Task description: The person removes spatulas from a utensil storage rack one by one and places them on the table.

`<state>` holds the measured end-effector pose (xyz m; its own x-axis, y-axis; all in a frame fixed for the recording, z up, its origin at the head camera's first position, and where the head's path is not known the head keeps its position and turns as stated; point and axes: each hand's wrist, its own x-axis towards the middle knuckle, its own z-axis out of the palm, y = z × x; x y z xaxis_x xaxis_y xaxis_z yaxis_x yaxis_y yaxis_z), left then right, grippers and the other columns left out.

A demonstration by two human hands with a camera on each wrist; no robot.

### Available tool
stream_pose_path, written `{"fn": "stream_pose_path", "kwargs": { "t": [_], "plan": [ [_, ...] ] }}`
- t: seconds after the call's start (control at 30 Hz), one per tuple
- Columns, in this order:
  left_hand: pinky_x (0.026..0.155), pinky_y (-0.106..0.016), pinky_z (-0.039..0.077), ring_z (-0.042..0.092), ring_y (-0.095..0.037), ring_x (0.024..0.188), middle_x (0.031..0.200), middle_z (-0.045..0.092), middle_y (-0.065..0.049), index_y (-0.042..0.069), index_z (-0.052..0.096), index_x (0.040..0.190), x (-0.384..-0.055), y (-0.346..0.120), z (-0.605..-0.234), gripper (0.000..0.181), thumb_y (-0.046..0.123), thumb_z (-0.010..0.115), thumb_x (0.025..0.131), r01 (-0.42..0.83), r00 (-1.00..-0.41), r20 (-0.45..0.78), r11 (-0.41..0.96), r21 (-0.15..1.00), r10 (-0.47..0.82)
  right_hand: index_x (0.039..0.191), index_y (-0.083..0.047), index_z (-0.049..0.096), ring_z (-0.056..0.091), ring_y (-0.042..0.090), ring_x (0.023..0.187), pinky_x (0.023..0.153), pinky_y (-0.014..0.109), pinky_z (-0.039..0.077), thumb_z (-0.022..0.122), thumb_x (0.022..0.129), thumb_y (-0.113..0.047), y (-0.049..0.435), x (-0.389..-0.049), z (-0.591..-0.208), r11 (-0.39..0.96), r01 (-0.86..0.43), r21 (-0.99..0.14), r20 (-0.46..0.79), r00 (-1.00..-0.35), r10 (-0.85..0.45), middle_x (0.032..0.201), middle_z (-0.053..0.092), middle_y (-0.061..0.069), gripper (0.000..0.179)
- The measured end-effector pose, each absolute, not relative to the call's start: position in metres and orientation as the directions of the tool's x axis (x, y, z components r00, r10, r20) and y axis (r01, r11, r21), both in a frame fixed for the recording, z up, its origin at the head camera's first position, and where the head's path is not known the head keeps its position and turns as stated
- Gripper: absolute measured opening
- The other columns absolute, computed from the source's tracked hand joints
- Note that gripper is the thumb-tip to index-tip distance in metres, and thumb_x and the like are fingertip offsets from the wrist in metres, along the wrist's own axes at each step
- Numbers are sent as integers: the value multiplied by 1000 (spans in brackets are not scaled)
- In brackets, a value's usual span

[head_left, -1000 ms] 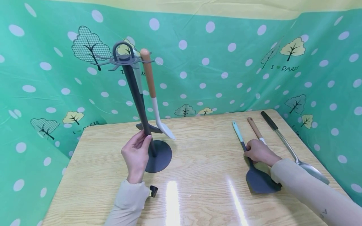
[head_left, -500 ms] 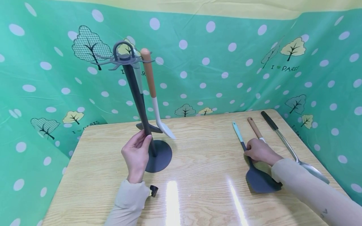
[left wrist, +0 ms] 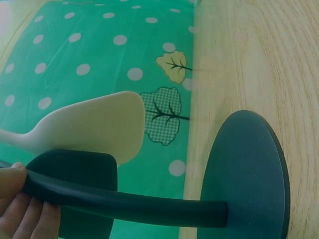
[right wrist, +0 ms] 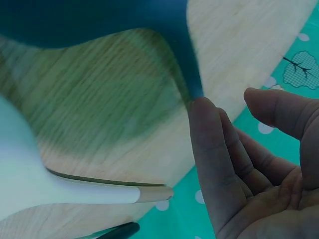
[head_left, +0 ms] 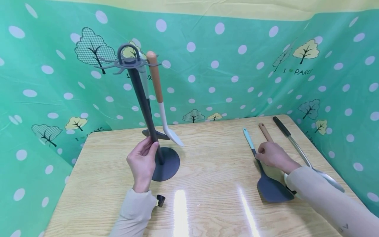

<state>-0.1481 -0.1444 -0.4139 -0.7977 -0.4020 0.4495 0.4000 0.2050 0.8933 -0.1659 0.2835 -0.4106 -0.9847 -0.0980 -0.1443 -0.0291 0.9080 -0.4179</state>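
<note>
Stand (head_left: 143, 102) is plain dark grey. Hanging utensil (head_left: 160, 99): brown handle, white below. Turner (head_left: 272, 189): turquoise handle, dark blue-grey blade. White-headed utensil (head_left: 265, 132): brown handle. Long tool (head_left: 299, 151): black grip, silver metal. Tabletop (head_left: 207, 164) shows pale wood grain. Sleeves (head_left: 134, 210): light beige. Cloth (head_left: 204, 98): green, white-dotted, yellow and checked trees.

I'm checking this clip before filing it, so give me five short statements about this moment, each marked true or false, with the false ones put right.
1. The left hand grips the dark, round-based utensil stand. True.
2. A white spatula with a wooden handle hangs from that stand. True.
3. The right hand pinches the mint-handled, dark-bladed spatula beside it. False: its thumb stands clear of that spatula.
4. The long steel utensil with a black handle hangs from the stand. False: it lies on the pale wooden table.
5. A green, white-dotted cloth hangs behind the table. True.
</note>
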Motion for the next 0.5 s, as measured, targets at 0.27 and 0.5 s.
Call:
{"fn": "stream_pose_path", "kwargs": {
  "t": [0.27,0.5],
  "plan": [
    [77,-21,55,70,-17,86,101,72,-9,6,71,111,-150,-147,-418,32,10,77,80,413,-795,458,199,889,-398,83,-1,66,53,12,56,47,28,43,61,87,-10,276,-161,-405,880,-146,-453,-1,-986,-165,158,-17,0,11],
    [77,-20,55,70,-22,86,100,71,-16,-1,70,111,-140,-139,-400,30,0,74,81,414,-790,467,216,884,-396,83,-6,68,59,20,74,57,31,46,65,89,-16,268,-167,-404,862,-187,-471,80,-982,-170,147,31,24,12]
  ]
}}
